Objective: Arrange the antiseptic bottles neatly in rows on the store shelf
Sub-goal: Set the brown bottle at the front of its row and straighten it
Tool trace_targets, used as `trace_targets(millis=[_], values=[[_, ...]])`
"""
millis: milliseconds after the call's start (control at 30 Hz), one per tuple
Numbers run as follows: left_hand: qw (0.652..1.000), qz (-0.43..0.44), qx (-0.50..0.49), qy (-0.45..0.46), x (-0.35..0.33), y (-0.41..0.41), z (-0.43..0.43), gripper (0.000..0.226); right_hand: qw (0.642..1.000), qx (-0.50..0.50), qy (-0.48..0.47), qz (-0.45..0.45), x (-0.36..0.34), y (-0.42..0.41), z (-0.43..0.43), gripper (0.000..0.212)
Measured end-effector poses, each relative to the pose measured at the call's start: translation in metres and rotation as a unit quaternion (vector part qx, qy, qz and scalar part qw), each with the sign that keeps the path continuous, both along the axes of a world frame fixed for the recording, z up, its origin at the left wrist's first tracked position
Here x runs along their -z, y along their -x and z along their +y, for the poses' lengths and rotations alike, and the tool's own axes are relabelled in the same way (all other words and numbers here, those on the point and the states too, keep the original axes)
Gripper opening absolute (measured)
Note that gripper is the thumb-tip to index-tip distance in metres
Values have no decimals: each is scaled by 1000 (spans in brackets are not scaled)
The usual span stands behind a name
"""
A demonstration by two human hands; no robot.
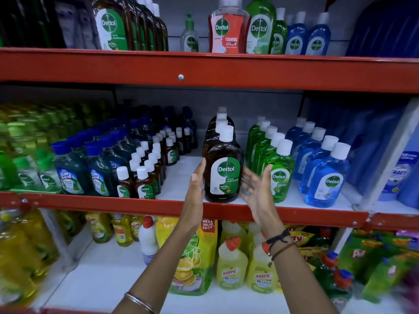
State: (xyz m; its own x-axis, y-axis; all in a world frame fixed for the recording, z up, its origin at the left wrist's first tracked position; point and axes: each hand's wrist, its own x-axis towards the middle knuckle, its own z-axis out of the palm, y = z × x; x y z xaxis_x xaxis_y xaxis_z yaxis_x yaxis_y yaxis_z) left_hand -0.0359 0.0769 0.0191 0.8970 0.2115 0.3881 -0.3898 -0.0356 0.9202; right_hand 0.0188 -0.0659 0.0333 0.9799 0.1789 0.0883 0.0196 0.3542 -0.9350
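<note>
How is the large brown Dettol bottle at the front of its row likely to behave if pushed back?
The large brown Dettol bottle looks full, so probably heavy. Tall with a narrow neck, it may tip if pushed high up. Its glossy sides could slip against the open left hand and right hand.

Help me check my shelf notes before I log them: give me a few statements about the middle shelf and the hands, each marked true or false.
1. The front brown Dettol bottle stands upright at the shelf's front edge. True.
2. The left hand is closed around a blue bottle. False: it is open, flat beside the brown bottle's left side.
3. The green bottles form a row right of the brown ones. True.
4. The right hand holds a bottle lifted off the shelf. False: it is open, fingers spread, beside the brown bottle.
5. The brown bottle's cap is missing. False: a white cap is on it.
</note>
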Motion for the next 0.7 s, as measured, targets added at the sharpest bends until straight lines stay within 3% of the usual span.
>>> trace_targets(millis=[133, 333, 500, 700], values=[[999, 15, 21, 23, -4, -1, 4, 87, 1000, -12, -22, 17, 1, -1, -4, 86], [998, 34, 10, 53, -15, -1, 8, 66, 1000, -21, -11, 9, 2, 0, -2, 86], [998, 40, 3, 51, -17, -2, 12, 70, 1000, -20, 3, -9, 3, 1, -2, 84], [999, 26, 6, 27, -17, 1, 13, 99, 1000, -16, 6, -17, 4, 2, -2, 81]])
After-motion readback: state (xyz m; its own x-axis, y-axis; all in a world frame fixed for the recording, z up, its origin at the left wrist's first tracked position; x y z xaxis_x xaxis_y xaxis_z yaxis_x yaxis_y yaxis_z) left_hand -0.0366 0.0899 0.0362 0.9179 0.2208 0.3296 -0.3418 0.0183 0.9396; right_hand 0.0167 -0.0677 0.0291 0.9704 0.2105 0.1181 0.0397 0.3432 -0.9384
